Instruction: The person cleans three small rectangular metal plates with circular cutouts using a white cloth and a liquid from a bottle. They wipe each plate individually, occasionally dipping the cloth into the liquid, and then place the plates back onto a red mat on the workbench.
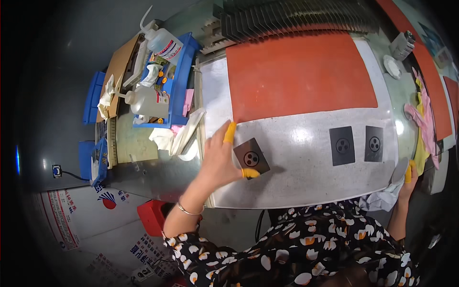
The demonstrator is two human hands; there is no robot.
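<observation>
A dark rectangular plate [245,149] with a round, three-hole mark lies tilted at the left of the white work surface. My left hand [217,160] is beside it, index finger stretched away and thumb at the plate's lower edge; both wear yellow finger cots. The hand looks open, fingers spread. Over at the right edge of the table, my right hand [407,187] grips a pale grey cloth [382,197], one yellow-covered finger pointing up. Two similar dark plates, one [342,145] and another [374,144], lie side by side right of centre.
An orange-red mat [301,79] covers the far part of the surface. Behind it stands a rack of dark plates [296,20]. At left, a blue tray [179,79] holds squeeze bottles [149,102] and small items; a white cloth [184,136] lies beside it. Pink and yellow cloths [423,122] hang at right.
</observation>
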